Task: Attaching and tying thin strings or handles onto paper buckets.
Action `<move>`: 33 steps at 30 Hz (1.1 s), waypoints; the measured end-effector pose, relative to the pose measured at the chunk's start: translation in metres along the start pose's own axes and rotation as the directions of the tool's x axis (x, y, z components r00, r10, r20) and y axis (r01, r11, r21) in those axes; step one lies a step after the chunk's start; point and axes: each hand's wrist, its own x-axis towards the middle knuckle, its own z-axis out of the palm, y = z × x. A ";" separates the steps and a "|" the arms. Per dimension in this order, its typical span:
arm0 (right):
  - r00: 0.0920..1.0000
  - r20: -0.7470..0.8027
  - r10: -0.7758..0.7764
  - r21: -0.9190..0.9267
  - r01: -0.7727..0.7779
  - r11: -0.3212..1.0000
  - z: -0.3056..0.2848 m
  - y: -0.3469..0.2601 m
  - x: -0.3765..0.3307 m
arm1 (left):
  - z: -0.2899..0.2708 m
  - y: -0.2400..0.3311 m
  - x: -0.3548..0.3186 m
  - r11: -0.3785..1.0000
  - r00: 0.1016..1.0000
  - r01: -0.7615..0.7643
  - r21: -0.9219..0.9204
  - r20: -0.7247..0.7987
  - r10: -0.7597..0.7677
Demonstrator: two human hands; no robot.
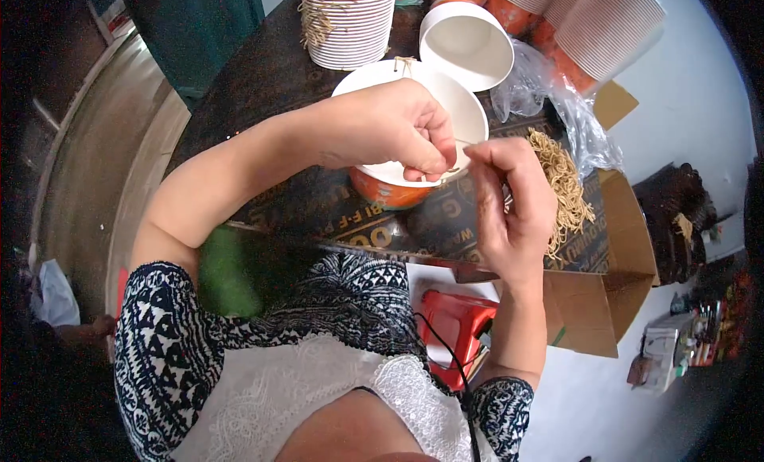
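Head view, and both bare hands come together over the bowl [382, 190]: glossy orange-red outside, smooth white within, round, standing on the dark tabletop [298, 211] close in front of the person. The left hand [402, 128] reaches in from the side, thumb pressed against curled fingers, pale ends poking out at the tips. Over to the right hand [513, 203], and it's a fine pinch, thumb and forefinger meeting on a thin strand [462, 144], straw-coloured, hair-slim, spanning the narrow gap between the hands!

Just beyond the right hand lies the heap of strands [565, 191], tan, crinkled, wiry-looking, tangled into loose loops on the tabletop. A few stiff bits [404, 62] perch on the bowl's far rim. Behind it, a tall stack of containers [350, 24] rises in tight white ridges, more strands clinging to its side. Beside that, a tipped container [468, 46] shows its round, matte white mouth. Crumpled, see-through plastic [585, 124] trails along the right, near a plain brown cardboard box [585, 307] with open flaps. And below, a patterned black-and-white sleeve [163, 343] and textured white lace [270, 394].
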 end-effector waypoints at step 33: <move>0.992 -0.121 -0.028 -0.240 -0.002 0.971 0.018 0.016 -0.020 | 0.000 -0.001 0.005 0.999 1.000 -0.010 -0.040 0.016 0.010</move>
